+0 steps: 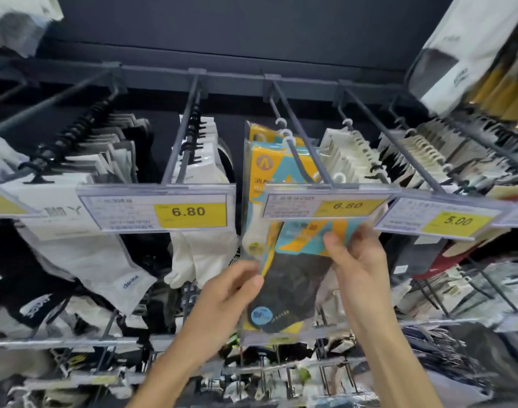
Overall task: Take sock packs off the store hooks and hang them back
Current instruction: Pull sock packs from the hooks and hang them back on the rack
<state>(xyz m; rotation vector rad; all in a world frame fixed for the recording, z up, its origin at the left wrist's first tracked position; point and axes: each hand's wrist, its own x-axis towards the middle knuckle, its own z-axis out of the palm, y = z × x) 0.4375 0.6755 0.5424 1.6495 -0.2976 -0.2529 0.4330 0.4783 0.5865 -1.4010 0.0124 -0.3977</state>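
Observation:
A clear pack of dark socks with a yellow and blue card (293, 278) is held up under the middle store hook (303, 142). My left hand (231, 293) pinches its left edge. My right hand (358, 254) grips its upper right part just below the 6.80 price tag (325, 205). The pack's white hanger loop (338, 178) sits near the hook's front end; whether it is on the rod I cannot tell. Further back on the same hook hang more yellow and blue packs (266, 160) with white loops.
Neighbouring hooks carry white sock packs (204, 254), grey socks (96, 260) and several beige-carded packs (349, 160). Price tags 6.80 (160, 212) and 5.00 (437, 219) stick out in front. A lower rail (75, 344) holds more hooks and packs.

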